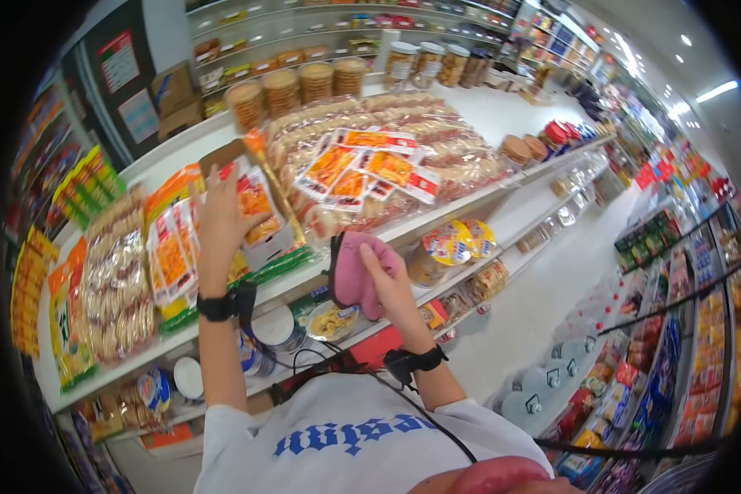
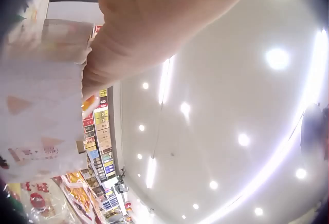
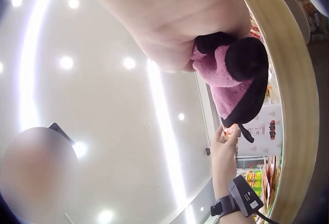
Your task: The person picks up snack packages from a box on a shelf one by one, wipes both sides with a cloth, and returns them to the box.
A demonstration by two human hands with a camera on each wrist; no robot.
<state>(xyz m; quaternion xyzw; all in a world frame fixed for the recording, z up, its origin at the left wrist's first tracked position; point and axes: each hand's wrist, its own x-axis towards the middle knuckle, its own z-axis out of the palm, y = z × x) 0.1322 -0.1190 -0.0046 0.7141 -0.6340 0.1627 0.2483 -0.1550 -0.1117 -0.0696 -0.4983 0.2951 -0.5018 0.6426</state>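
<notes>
In the head view my left hand (image 1: 221,218) is over the left side of an open white box (image 1: 270,249) of orange packets, its fingers extended and its thumb across the packets. The left wrist view has the box's pale side (image 2: 41,116) beside the hand (image 2: 154,23). My right hand (image 1: 387,280) grips a folded pink cloth item (image 1: 356,267) with black trim, held in front of the shelf edge. Seen in the right wrist view, the pink item (image 3: 231,80) hangs from that hand (image 3: 175,18), near the left hand (image 3: 224,154); the fingers' contact is unclear.
Flat orange-and-white packets (image 1: 391,169) lie on large clear bags of round snacks (image 1: 469,152). Stacked biscuit tubs (image 1: 280,92) and jars (image 1: 428,64) stand behind. Yellow-lidded tubs (image 1: 449,247) sit on the lower shelf. An aisle floor (image 1: 502,329) runs along the right.
</notes>
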